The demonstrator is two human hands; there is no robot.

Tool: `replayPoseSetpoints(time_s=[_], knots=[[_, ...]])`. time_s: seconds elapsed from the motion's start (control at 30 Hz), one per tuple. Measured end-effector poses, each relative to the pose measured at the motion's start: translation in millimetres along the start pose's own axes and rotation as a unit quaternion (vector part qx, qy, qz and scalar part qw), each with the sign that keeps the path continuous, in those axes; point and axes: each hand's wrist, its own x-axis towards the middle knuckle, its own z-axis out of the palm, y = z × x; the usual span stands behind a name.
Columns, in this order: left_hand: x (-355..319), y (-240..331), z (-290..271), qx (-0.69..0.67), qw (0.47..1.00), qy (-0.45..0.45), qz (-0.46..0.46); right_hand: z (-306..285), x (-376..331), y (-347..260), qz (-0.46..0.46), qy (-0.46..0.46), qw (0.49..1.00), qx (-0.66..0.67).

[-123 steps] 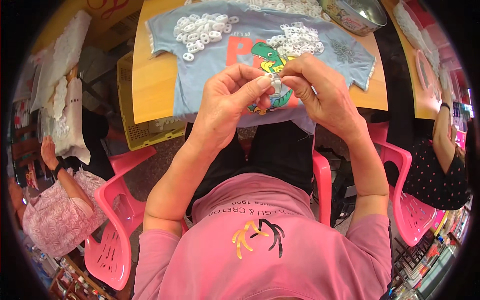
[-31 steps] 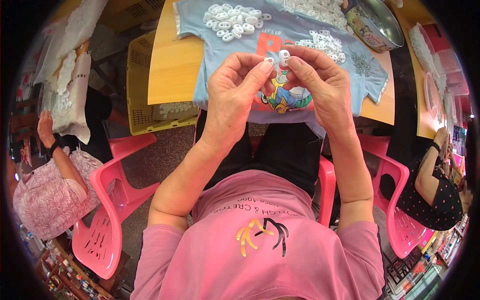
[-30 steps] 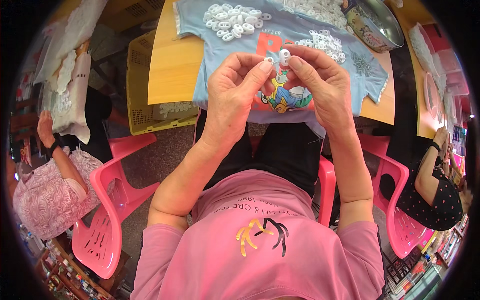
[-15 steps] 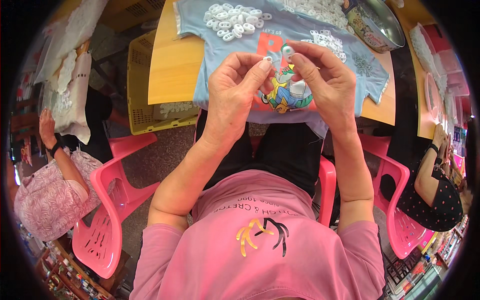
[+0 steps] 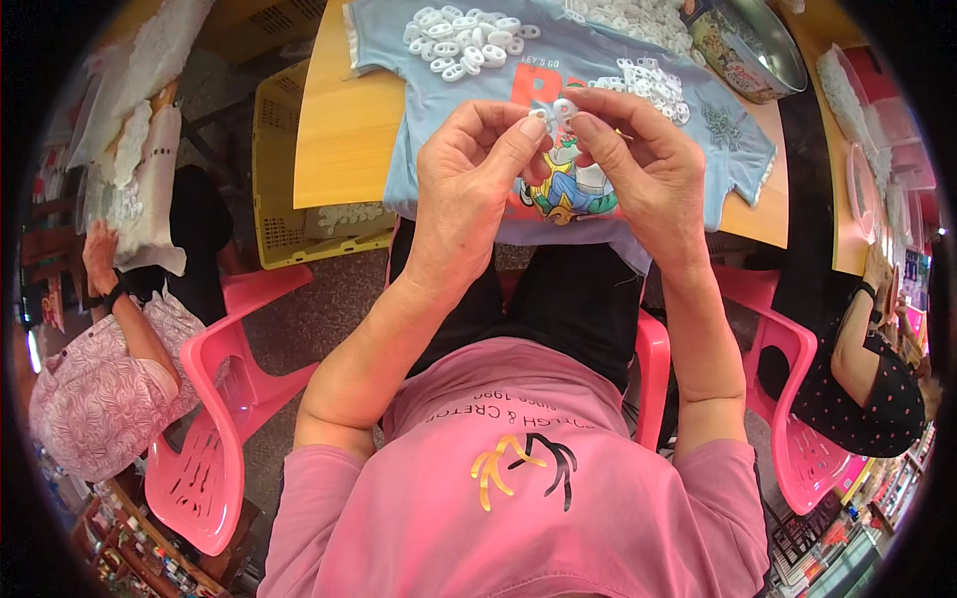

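My left hand [image 5: 478,164] pinches a small white plastic piece [image 5: 539,118] between thumb and fingers. In my right hand [image 5: 638,149] is another white oval plastic piece [image 5: 563,111] with holes, gripped at its edge. The two pieces meet or nearly meet above the table; I cannot tell whether they are joined. Beneath the hands lies a blue T-shirt [image 5: 429,149] with a printed cartoon. On its far left part is a pile of white two-holed oval pieces [image 5: 469,40]. More white pieces [image 5: 648,88] lie beyond my right hand, with small metal bits [image 5: 722,125] to their right.
A printed round tin [image 5: 748,55] stands at the far right beside a larger heap of white pieces [image 5: 628,20]. Left of the wooden table [image 5: 344,130] is a yellow crate [image 5: 274,179]. Co-workers sit on both sides, near pink chairs [image 5: 214,399].
My right hand has moved slightly left, bringing its white piece up to the one in my left hand. The left hand stays almost in place.
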Motion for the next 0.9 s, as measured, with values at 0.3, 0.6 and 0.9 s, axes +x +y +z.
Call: replayPoseSetpoints(time_s=[0.3, 0.6, 0.9], knots=[[-2.8, -1.1, 3.5, -0.013, 1.000, 0.006, -0.004, 7.8, -2.8, -0.6, -0.005, 0.018, 1.000, 0.007], [-3.1, -6.7, 12.2, -0.026, 0.999, 0.025, 0.021, 18.6, -9.3, 9.0, -0.040, 0.064, 0.997, -0.010], [-10.6, -5.6, -0.8, 0.053, 0.996, -0.054, 0.037, 4.0, -5.2, -7.9, 0.092, -0.034, 0.950, 0.296]])
